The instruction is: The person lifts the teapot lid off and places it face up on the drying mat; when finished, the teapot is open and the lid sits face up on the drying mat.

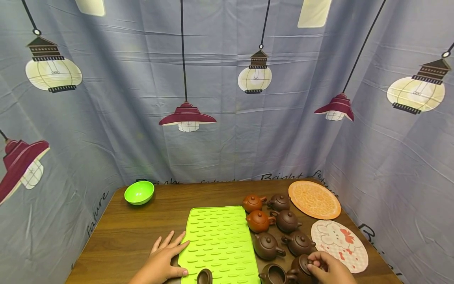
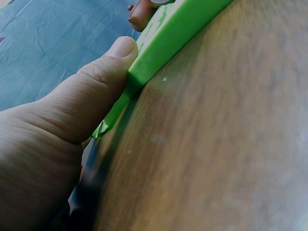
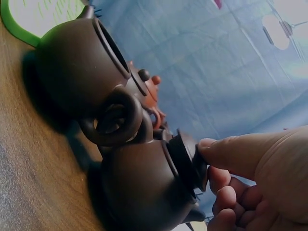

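My left hand [image 1: 159,260] rests with spread fingers at the left edge of a lime-green mat [image 1: 220,240]; in the left wrist view its thumb [image 2: 103,72] touches the mat's side. My right hand [image 1: 331,268] pinches the knob of a dark brown teapot lid [image 3: 186,156]. That lid sits tilted at the mouth of a dark brown teapot [image 3: 142,185], a gap showing under its rim. Beside it stands a lidless dark teapot [image 1: 274,275], their handles close together. A small dark lid [image 1: 204,277] lies hollow side up on the mat's near end.
Right of the mat stand two reddish-brown teapots [image 1: 258,221] and several dark lidded ones [image 1: 287,221]. An orange round placemat [image 1: 315,200] and a rabbit-print round mat [image 1: 340,246] lie farther right. A green bowl [image 1: 139,193] sits at the back left, near the curtain [image 1: 220,157].
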The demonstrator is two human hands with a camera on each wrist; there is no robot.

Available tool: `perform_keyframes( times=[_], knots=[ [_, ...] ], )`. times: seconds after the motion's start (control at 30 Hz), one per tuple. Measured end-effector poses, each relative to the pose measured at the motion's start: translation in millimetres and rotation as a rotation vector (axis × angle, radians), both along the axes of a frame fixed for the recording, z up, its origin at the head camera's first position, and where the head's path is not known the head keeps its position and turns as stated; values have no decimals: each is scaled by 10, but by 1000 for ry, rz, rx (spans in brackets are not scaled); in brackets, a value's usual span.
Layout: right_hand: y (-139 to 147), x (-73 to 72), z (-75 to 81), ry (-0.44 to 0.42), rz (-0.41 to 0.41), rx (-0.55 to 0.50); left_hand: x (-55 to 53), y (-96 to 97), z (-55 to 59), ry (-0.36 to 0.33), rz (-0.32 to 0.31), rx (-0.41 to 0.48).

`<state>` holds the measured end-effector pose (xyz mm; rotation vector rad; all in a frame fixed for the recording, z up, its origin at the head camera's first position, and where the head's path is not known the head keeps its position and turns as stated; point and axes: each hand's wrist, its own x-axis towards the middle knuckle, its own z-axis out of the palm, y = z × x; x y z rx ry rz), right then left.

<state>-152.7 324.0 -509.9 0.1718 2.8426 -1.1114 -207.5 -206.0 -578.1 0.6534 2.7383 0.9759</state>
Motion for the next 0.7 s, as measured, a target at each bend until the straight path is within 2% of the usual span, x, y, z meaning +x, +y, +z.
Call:
perform_keyframes(
  times=[0.13, 0.37, 0.53, 0.7],
  knots=[
    [-15, 10, 16, 15, 5, -8, 5, 2, 12, 1, -1, -1],
    [-35, 4, 14, 61, 142, -121, 20, 12, 27, 9, -5, -9],
    [-90, -15, -52, 163, 240, -145, 25, 13, 38, -4, 3, -15],
    [-156, -58, -144, 357, 415, -214, 27, 15, 43, -2, -3, -14]
  ],
)
